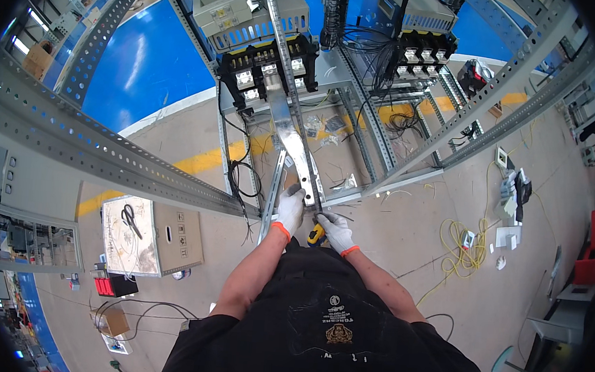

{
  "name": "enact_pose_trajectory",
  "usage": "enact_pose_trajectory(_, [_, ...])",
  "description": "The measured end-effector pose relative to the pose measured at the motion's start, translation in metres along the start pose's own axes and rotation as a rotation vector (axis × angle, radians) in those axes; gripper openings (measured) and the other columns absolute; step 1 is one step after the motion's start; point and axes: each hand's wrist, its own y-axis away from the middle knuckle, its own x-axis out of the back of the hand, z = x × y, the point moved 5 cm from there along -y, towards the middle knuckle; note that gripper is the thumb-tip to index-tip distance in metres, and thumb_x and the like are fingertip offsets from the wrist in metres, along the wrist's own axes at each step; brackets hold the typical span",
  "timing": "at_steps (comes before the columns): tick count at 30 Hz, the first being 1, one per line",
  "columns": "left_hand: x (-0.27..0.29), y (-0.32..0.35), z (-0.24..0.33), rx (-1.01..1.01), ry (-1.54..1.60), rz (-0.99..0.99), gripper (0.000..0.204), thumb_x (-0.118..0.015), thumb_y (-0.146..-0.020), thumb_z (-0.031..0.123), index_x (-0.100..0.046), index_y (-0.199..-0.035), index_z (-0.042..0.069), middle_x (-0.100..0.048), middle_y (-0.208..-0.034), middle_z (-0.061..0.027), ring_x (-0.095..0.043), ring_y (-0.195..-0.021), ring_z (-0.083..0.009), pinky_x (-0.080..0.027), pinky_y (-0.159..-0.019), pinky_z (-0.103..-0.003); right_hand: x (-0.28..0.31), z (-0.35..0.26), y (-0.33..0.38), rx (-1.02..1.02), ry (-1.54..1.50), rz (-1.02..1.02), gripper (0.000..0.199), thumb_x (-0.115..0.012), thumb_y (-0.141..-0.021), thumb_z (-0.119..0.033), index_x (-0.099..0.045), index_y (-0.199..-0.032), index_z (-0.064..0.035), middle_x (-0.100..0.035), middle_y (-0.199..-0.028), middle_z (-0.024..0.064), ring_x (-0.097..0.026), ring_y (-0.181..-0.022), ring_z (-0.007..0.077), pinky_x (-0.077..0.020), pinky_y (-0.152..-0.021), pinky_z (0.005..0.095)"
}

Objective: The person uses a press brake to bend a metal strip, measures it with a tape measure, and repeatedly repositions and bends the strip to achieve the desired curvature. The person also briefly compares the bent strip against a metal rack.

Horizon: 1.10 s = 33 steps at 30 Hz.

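Note:
A long flat silvery metal bar (pixel 291 138) with holes at its near end slopes down from a black terminal block (pixel 246 77) toward me. My left hand (pixel 291 208), in a white glove with an orange cuff, is closed at the bar's near end. Just right of it, my right hand (pixel 334 232), gloved alike, has its fingers curled by the foot of a perforated metal upright (pixel 281 38). What those fingers grip is hidden. Against that hand's left side is a yellow-and-black hand tool (pixel 317 235); its exact kind is not clear.
Perforated steel frame rails (pixel 118 151) surround the work. Black cables (pixel 241 174) hang left of the bar. A second terminal block (pixel 423 56) sits at the far right. Scissors (pixel 130 220) lie on a box (pixel 181 240). A yellow cord (pixel 463 251) lies coiled on the floor.

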Motion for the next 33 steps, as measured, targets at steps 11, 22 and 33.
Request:
enact_pose_trajectory(11, [-0.020,0.020,0.019,0.019,-0.114,0.060,0.035,-0.060,-0.097,0.004,-0.066,-0.130,-0.006,-0.073,-0.114,-0.0116,-0.067,-0.097,-0.0201,-0.054,-0.084,-0.034,0.012,-0.030,0.020,0.019,0.413,0.074,0.037,-0.064,-0.104,-0.029,-0.072,-0.125,0.0002,-0.077,-0.109,0.0115,-0.071,-0.098,0.0175,-0.0551,-0.088,0.0313])
enact_pose_trajectory(22, [0.001,-0.006,-0.011,0.032,0.085,0.044,0.035,-0.062,-0.097,0.001,-0.064,-0.131,-0.007,-0.072,-0.116,-0.0121,-0.068,-0.098,-0.0199,-0.053,-0.086,-0.033,0.006,0.002,0.001,0.026,0.034,-0.003,0.027,-0.067,-0.104,-0.017,-0.072,-0.123,0.0012,-0.076,-0.108,0.0062,-0.069,-0.096,0.0124,-0.0553,-0.085,0.0275])
enact_pose_trajectory(33, [-0.017,0.017,0.011,0.068,0.115,0.025,0.040,-0.057,-0.099,0.003,-0.059,-0.137,-0.007,-0.071,-0.115,-0.0121,-0.069,-0.095,-0.0195,-0.058,-0.080,-0.034,0.017,-0.010,0.012,0.032,0.056,0.051,0.027,-0.067,-0.104,-0.017,-0.072,-0.123,0.0021,-0.076,-0.108,0.0071,-0.070,-0.096,0.0132,-0.0556,-0.087,0.0279])
